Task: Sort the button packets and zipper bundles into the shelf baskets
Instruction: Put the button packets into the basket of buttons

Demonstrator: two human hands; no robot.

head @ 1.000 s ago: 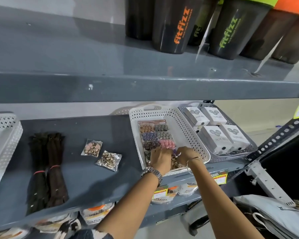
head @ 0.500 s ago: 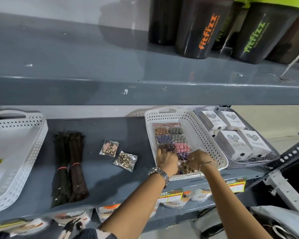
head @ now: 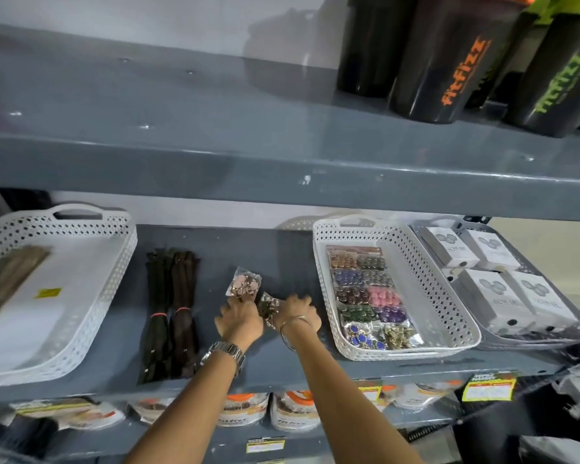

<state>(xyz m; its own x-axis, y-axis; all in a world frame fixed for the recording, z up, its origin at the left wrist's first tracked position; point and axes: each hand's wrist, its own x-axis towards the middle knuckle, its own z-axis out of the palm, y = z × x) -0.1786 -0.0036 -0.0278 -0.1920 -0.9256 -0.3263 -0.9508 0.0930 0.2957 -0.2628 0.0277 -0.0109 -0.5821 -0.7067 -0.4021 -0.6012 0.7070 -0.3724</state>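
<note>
On the grey shelf, my left hand pinches the near edge of a clear packet of pink buttons. My right hand is closed on a packet of gold buttons right beside it. To the right, a white perforated basket holds several button packets in many colours. Two dark zipper bundles lie loose to the left of my hands. Further left, a second white basket holds a beige zipper bundle, which is blurred.
A grey basket with white boxes stands at the far right. Black shaker bottles stand on the upper shelf, whose front lip overhangs the work shelf. Bagged goods hang below the shelf edge.
Both hands have left the right white basket and moved left onto the two loose button packets. The view has swung left, bringing the left basket into sight.
</note>
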